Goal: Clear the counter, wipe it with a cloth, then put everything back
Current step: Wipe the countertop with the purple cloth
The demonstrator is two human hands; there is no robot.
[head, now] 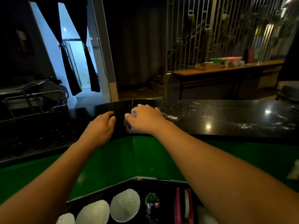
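Observation:
A black speckled stone counter [218, 120] runs across the middle of the view, with wet streaks right of centre. My right hand [145, 118] lies on a purplish cloth [131, 126] on the counter, its fingers curled over the cloth, most of which it hides. My left hand [102, 125] rests flat on the bare counter just left of it, fingers relaxed, holding nothing.
Below the counter's green front [113, 159], a lower dark shelf holds three white bowls [124, 204], a shiny spoon [152, 201] and a pink holder [184, 206]. A metal rack [32, 97] stands at the left. A wooden table [226, 70] with boxes stands behind.

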